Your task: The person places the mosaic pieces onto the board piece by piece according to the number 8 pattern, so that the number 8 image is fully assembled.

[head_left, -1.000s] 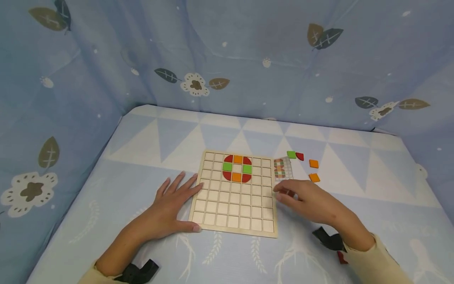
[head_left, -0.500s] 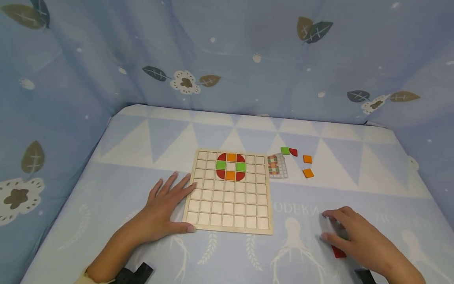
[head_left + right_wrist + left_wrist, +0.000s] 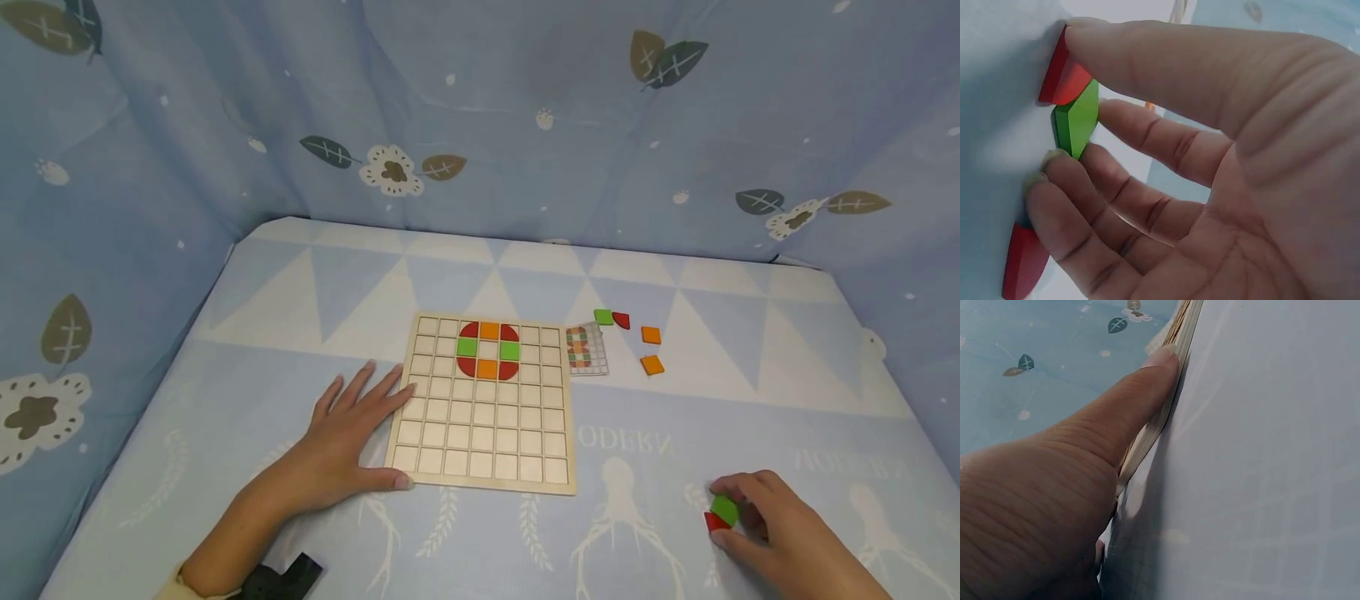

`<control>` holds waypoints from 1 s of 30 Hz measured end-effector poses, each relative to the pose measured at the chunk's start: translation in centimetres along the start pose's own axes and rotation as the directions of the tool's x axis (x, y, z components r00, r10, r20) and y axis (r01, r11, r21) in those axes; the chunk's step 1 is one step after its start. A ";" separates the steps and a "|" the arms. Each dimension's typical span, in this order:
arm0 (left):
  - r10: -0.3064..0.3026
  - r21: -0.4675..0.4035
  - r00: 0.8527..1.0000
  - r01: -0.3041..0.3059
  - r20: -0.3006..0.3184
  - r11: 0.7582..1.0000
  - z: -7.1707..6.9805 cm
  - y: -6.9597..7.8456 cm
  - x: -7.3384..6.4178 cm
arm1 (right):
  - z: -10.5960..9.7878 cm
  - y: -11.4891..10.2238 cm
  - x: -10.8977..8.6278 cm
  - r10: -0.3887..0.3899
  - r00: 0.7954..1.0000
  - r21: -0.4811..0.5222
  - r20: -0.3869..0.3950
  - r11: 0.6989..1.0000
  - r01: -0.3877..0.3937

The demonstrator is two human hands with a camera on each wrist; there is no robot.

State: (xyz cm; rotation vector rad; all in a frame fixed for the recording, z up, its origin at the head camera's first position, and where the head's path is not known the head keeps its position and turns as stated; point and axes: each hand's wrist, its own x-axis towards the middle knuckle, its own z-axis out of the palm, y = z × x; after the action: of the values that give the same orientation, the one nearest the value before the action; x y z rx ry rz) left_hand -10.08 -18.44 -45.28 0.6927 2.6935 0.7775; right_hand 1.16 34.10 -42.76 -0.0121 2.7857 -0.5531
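A wooden grid board (image 3: 480, 414) lies flat on the table. A ring of red, orange and green pieces sits in its upper cells around a bare cell. My left hand (image 3: 341, 450) rests at the board's left side, fingers spread and thumb (image 3: 1154, 375) against its edge. At the right, my right hand (image 3: 787, 537) curls its fingers and thumb round a green tile (image 3: 724, 509) and a red rounded piece (image 3: 716, 522) at the table surface. In the right wrist view the thumb touches the red piece; another red piece (image 3: 1025, 259) lies beside the fingers.
A small pattern card (image 3: 587, 349) touches the board's upper right side. Beyond it lie a green tile (image 3: 603, 317), a red rounded piece (image 3: 622, 320) and two orange tiles, one (image 3: 651, 335) behind the other (image 3: 652, 365). A patterned curtain (image 3: 525, 125) stands behind the table.
My right hand has moved from the board's right side towards the near right and closed round the green and red pieces. My left hand stays at the board.
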 end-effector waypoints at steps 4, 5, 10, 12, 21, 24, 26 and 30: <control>-0.006 0.004 1.000 0.006 0.002 1.000 -0.1 -0.1 0.0 | -0.7 -0.5 1.3 0.056 0.997 0.078 0.054 0.995 -0.060; -0.006 0.001 1.000 0.006 0.000 1.000 -0.1 -0.1 0.0 | -0.9 -0.7 1.7 0.059 0.997 0.093 0.056 0.994 -0.064; 0.003 0.004 1.000 -0.003 -0.011 1.000 -0.2 -0.3 -0.2 | -1.5 -1.6 3.5 0.046 0.999 0.102 0.006 0.994 -0.046; 0.006 0.012 1.000 -0.005 -0.014 1.000 -0.3 -0.3 -0.3 | -1.5 -1.9 4.1 0.047 0.999 0.091 -0.019 0.995 -0.045; -0.004 0.012 1.000 0.004 -0.012 1.000 -0.4 -0.4 -0.3 | -2.3 -3.5 7.9 0.030 0.997 0.056 -0.073 0.998 -0.026; 0.011 0.005 1.000 -0.011 -0.025 1.000 -0.3 -0.4 -0.3 | -2.4 -4.3 9.2 0.035 0.995 0.069 -0.091 0.997 -0.029; 0.019 0.000 0.999 -0.019 -0.030 1.000 -0.1 -0.4 -0.2 | -2.7 -4.7 9.6 0.036 0.995 0.073 -0.091 0.997 -0.030; 0.028 -0.005 0.999 -0.028 -0.032 1.000 0.1 -0.2 -0.2 | -4.1 -3.7 8.1 0.038 0.998 0.065 -0.045 0.997 -0.035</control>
State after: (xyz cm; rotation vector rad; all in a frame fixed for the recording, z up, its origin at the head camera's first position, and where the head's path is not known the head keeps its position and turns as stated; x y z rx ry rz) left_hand -9.93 -18.61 -45.46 0.7241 2.7145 0.8087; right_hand -7.90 31.70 -40.13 0.0664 2.8054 -0.6407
